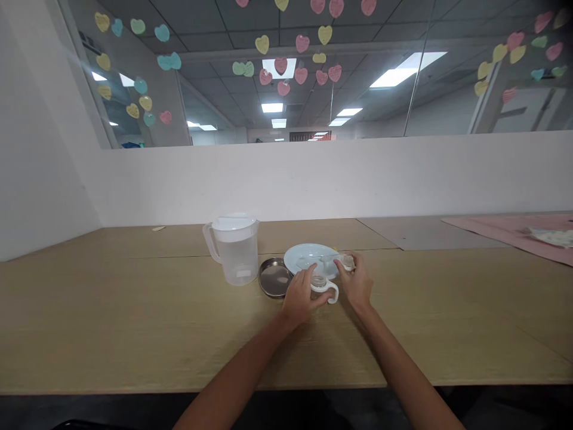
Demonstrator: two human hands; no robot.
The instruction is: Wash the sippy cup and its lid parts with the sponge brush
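Observation:
My left hand is closed around a small clear jar with a white collar and curved handle; the jar's top looks uncovered. In my right hand is a whitish, clear-looking cap, pinched between thumb and fingers. A thin rod seems to run left from the cap, over a pale blue-white plate. Some clear or pale items lie in the plate, too indistinct to name. Left of the jar stands a shallow round metal dish, partly behind my left hand.
A clear plastic pitcher with a white lid, holding clear liquid, stands left of the dish. A pink cloth with white material on it lies at the far right. The wooden table meets a white wall behind.

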